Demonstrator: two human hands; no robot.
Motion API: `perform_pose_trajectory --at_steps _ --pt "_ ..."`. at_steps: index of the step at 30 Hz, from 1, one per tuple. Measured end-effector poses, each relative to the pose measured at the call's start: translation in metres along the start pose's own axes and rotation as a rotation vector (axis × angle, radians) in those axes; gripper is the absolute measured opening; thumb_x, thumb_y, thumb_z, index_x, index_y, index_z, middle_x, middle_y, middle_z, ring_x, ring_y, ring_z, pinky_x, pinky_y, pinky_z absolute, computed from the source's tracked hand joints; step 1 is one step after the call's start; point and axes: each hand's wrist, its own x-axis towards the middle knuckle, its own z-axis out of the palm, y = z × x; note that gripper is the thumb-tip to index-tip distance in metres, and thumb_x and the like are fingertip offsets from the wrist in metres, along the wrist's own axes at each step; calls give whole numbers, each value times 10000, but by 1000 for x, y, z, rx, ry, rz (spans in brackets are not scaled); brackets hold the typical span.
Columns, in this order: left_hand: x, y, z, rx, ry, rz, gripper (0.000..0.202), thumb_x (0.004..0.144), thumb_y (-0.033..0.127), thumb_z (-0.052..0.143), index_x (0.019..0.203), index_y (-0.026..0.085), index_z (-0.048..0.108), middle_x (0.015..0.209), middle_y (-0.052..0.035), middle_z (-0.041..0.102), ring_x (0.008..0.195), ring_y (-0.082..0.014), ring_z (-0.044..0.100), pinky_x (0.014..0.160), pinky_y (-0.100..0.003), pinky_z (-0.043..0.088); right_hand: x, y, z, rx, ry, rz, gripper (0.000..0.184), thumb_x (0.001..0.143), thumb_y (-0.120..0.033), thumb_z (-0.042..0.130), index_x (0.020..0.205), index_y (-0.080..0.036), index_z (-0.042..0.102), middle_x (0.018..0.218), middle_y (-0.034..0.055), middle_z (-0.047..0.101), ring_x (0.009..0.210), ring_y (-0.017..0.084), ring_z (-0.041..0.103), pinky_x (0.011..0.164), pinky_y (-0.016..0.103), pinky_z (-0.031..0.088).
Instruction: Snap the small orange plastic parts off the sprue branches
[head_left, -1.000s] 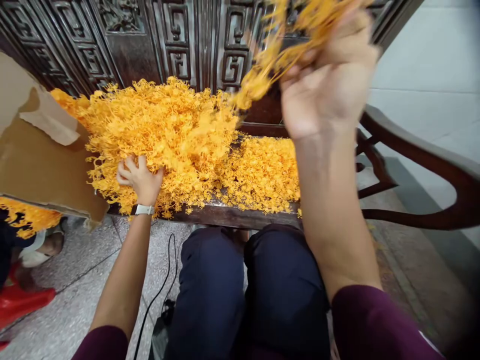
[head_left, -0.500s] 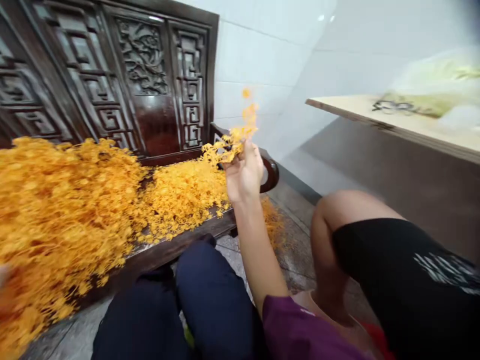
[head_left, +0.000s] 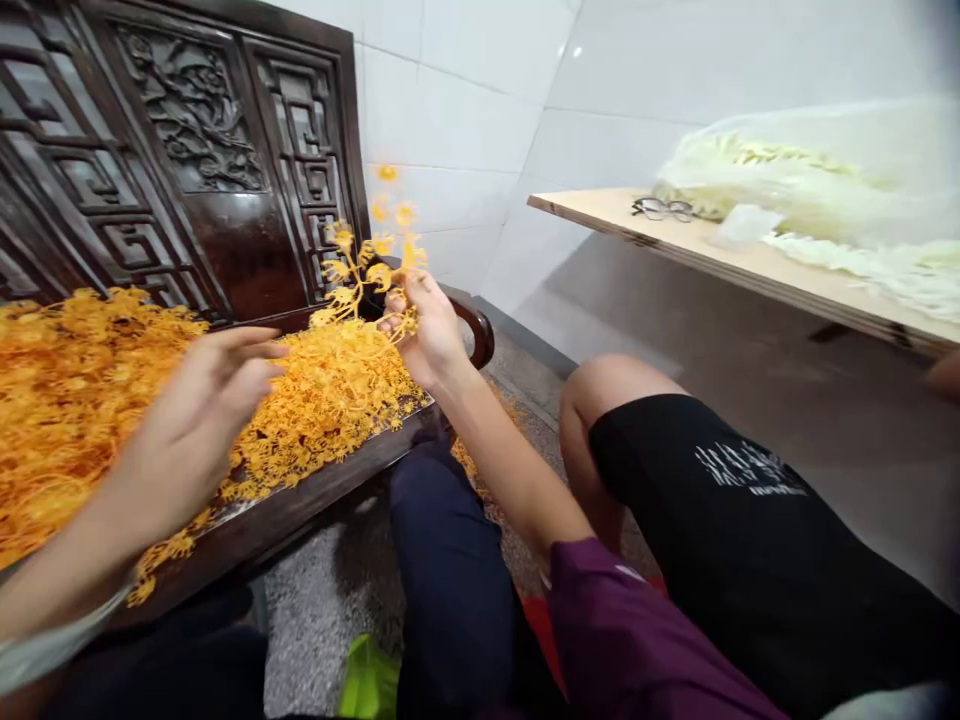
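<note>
My right hand (head_left: 424, 325) is closed around the stem of an orange branched sprig (head_left: 361, 270), which looks like moulded plastic with small claw-like blossoms. It holds the sprig raised above the heap of small orange pieces (head_left: 337, 370) on the dark wooden bench (head_left: 262, 545). To the left, my left hand (head_left: 199, 425) hovers before the bigger pile of orange sprigs (head_left: 67, 400). Slightly blurred, its thumb and fingers are apart, with nothing visible between them. A few orange sprigs (head_left: 161, 560) hang over the bench's front edge below my left wrist.
The bench has a carved backrest (head_left: 202, 110) and a curved armrest (head_left: 476, 330). At right, a wooden board (head_left: 600, 208) bears glasses (head_left: 664, 208) and a bag of pale pieces (head_left: 810, 180). Another person's knee (head_left: 615, 385) is close by. Something bright green (head_left: 367, 680) lies below.
My left hand has come in from the left edge toward the middle. The sprig stays in my right hand, its branches now spread more clearly. The view has turned right.
</note>
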Motion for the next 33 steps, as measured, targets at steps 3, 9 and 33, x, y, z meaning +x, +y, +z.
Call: perform_pose_trajectory --at_steps 3,9,33 --pt "35 -12 44 -156 -85 -173 658 726 615 878 1202 187 724 1091 -128 761 1061 -342 718 978 -524 579 8 15 9 -37 -117 120 378 954 -590 752 964 -265 558 750 -57 445 620 101 393 596 237 424" --pt "35 -54 38 -406 -60 -320 328 776 466 916 930 217 768 1009 -73 766 1083 -269 726 982 -393 598 14 38 2 32 -201 427 284 956 -418 795 959 -221 591 723 -71 455 528 51 362 457 173 237" --pt "15 -81 -16 -888 -12 -773 436 1118 373 467 735 201 584 605 -24 535 474 -119 477 507 -249 511 -15 109 -8 -261 -718 605 553 920 -633 780 731 -216 469 627 -91 339 563 78 258 536 263 226"
